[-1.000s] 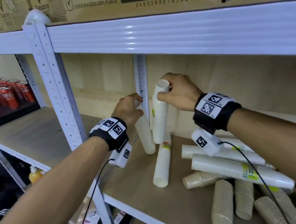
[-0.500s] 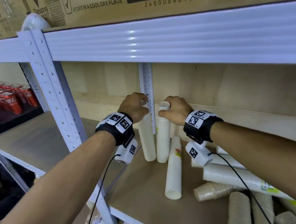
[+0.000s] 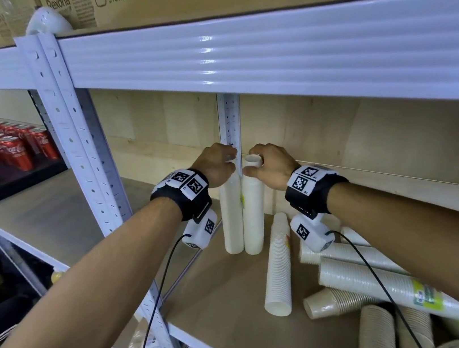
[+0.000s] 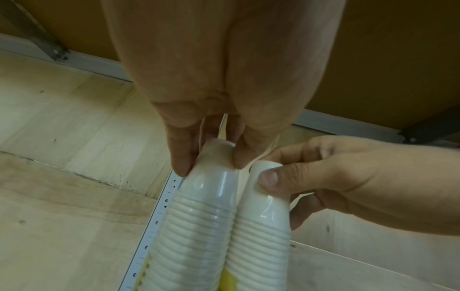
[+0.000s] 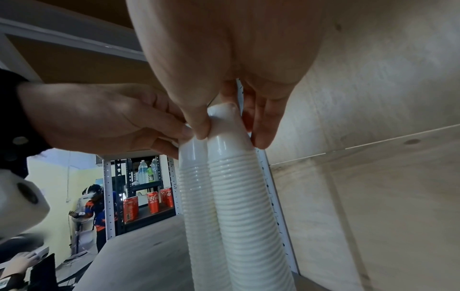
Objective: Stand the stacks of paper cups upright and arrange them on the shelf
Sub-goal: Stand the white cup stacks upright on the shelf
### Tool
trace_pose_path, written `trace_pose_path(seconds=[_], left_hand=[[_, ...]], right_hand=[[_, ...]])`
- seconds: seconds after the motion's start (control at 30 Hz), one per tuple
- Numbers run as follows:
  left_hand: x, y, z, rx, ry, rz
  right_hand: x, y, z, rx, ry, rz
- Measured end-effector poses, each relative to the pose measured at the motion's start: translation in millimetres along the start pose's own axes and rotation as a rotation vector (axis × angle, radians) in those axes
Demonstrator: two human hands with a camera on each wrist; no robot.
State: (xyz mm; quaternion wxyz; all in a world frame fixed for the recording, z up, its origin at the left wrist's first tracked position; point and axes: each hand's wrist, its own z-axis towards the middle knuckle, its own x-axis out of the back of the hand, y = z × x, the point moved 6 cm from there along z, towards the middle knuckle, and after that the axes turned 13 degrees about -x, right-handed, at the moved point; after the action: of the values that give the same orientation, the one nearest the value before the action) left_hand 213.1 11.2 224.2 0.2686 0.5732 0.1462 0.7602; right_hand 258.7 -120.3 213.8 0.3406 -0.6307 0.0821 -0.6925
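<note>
Hands hold the tops of two tall white stacks of paper cups, and that keeps them from tipping over. The left hand (image 3: 216,164) pinches the top of the left white cup stack (image 3: 231,218) with its fingertips (image 4: 183,163). The right hand (image 3: 272,163) pinches the top of the right white cup stack (image 3: 253,212) between thumb and fingers. Both stacks stand upright on the brown wooden shelf board (image 3: 212,304), touching each other, right in front of the white metal back post (image 3: 229,120). I think the post is a good spot to start a neat row.

More stacks are not done yet. One long white cup stack (image 3: 277,265) lies flat just right of the post, beside the standing pair. A pile of white and tan cup stacks (image 3: 366,281) lies farther right of the post, mixed up on the board.

Each stack is many cups pushed one inside the next. Whether anything is inside the cups cannot be seen.

Red soda cans (image 3: 7,147) sit well left of the post, on another shelf.
</note>
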Motion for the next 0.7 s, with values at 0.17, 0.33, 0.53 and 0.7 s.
trace_pose_path(seconds=[0.17, 0.33, 0.53, 0.7], left_hand=[[0.6, -5.3, 4.3, 0.014, 0.030, 0.012], [1.2, -12.5, 5.1, 0.019, 0.051, -0.049], [-5.1, -19.7, 4.8, 0.008, 0.015, -0.092], [1.5, -20.1, 5.8, -0.002, 0.078, -0.066]], right_hand=[[-0.3, -0.7, 2.8, -0.004, -0.035, 0.001], [0.0, -2.5, 3.3, -0.033, -0.057, 0.039], [-0.7, -6.6, 5.2, -0.046, -0.033, 0.054], [-1.6, -6.2, 8.5, -0.070, -0.081, 0.075]])
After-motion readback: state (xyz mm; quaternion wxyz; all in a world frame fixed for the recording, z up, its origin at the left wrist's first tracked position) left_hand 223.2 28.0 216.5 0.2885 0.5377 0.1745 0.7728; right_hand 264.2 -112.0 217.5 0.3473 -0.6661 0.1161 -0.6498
